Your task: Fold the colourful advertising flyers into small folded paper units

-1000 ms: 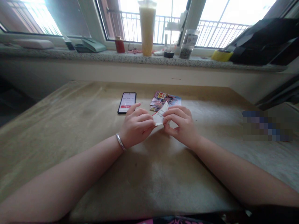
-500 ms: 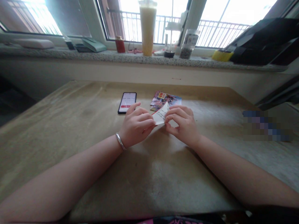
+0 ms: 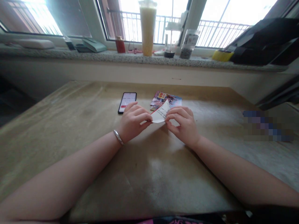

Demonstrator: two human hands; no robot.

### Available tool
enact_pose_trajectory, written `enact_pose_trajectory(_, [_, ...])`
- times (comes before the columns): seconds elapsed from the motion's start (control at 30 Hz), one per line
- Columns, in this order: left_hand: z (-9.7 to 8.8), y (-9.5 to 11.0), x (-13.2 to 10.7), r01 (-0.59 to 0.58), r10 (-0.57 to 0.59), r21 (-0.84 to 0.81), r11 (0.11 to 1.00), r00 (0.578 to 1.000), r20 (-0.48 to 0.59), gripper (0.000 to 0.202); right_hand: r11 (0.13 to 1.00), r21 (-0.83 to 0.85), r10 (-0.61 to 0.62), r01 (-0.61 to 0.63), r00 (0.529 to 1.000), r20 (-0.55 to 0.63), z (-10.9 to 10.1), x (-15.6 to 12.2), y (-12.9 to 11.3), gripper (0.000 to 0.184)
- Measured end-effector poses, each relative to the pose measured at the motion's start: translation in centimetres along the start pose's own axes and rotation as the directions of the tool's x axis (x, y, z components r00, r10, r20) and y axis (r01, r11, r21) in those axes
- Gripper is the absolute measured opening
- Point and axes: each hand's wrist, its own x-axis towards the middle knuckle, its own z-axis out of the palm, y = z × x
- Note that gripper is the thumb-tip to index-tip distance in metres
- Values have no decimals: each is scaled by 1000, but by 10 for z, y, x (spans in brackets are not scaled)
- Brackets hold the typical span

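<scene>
Between both hands, a small piece of white paper (image 3: 159, 116) with dark print and a red edge is held above the table, folded or curved with one corner pointing up. My left hand (image 3: 135, 120), with a silver bangle (image 3: 118, 137) on the wrist, pinches its left corner. My right hand (image 3: 182, 125) pinches the right side between thumb and fingers. Just beyond the paper lie colourful printed leaflets (image 3: 171, 100), partly covered by it. A phone (image 3: 127, 100) with a lit screen rests beyond my left hand, its lower edge close to the fingers.
The table (image 3: 140, 174) meets a wall under a granite sill (image 3: 112, 56). On the sill stand a tall bottle of yellow contents (image 3: 148, 31), a red jar (image 3: 120, 45), a clear container (image 3: 188, 45), a yellow item (image 3: 222, 55) and a black bag (image 3: 259, 43). A blurred patch (image 3: 266, 126) lies right.
My left hand has shifted slightly left and up along the paper, showing more of its lower left corner. The paper is a little more spread. My right hand has barely moved.
</scene>
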Motion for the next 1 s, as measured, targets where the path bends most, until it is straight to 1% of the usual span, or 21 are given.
enact_pose_trajectory(0.13, [4, -10, -2, 37, -41, -60, 998, 997, -67, 11, 999, 26, 44, -44, 999, -8, 2, -2, 4, 6])
enact_pose_trajectory(0.27, [6, -10, -3, 62, -77, -126, 990, 989, -125, 7, 996, 23, 83, -83, 997, -5, 4, -3, 8, 6])
enact_pose_trajectory(0.4, [7, -6, -3, 24, -59, -206, 978, 984, -167, 10, 997, 14, 80, -80, 997, 24, 6, -4, 10, 7])
enact_pose_trajectory(0.47, [5, -6, -3, 12, -46, -199, 980, 985, -168, 12, 996, 13, 86, -86, 995, 55, 8, -5, 11, 8])
enact_pose_trajectory(0.53, [3, -6, -4, 10, -27, -115, 993, 989, -143, 14, 995, 17, 93, -95, 992, 82, 9, -6, 12, 8])
enact_pose_trajectory(0.6, [1, -8, -4, -11, 14, 33, 999, 994, -107, 15, 995, 22, 98, -101, 990, 98, 10, -7, 12, 8])
enact_pose_trajectory(0.67, [-2, -9, -3, -70, 84, 181, 981, 994, -67, 14, 994, 26, 103, -106, 989, 103, 11, -8, 12, 8])
enact_pose_trajectory(0.73, [-3, -11, -2, -144, 155, 271, 952, 988, -19, 13, 993, 23, 109, -112, 988, 110, 11, -8, 11, 9])
enact_pose_trajectory(0.87, [-2, -12, 0, -244, 241, 304, 921, 969, 48, 10, 993, 15, 116, -119, 984, 137, 11, -8, 12, 9])
enact_pose_trajectory(0.93, [-1, -11, 1, -293, 276, 277, 915, 956, 100, 10, 993, 9, 116, -118, 984, 134, 11, -9, 12, 9])
enact_pose_trajectory(1.0, [0, -10, 1, -328, 303, 209, 921, 942, 144, 12, 993, 5, 119, -121, 985, 127, 11, -9, 12, 9])
